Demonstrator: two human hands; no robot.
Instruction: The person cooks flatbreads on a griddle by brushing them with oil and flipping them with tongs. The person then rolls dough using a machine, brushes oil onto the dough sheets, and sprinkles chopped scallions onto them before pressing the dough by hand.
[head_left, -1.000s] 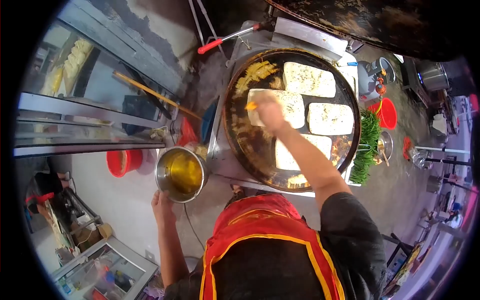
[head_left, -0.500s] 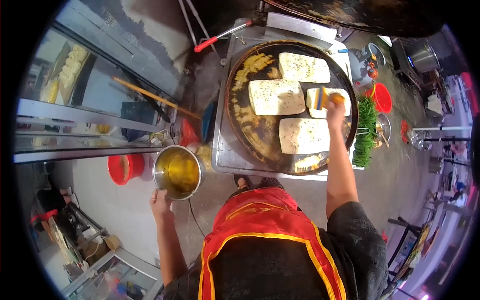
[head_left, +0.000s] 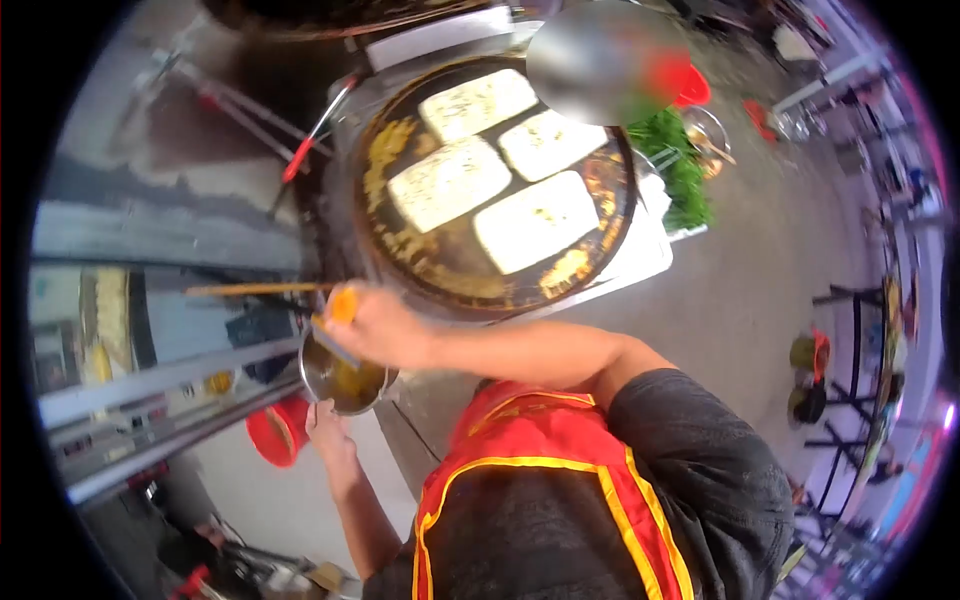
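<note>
Our right hand (head_left: pixel 385 328) grips the orange brush (head_left: pixel 343 304) over the metal pot (head_left: pixel 317 372); our left hand (head_left: pixel 330 430) holds the pot's rim. We've four dough slabs (head_left: pixel 448 185) on the griddle (head_left: pixel 430 268).

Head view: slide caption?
Right hand holds an orange-handled tool over a metal pot held by the left hand; four pale slabs lie on a round griddle.
</note>
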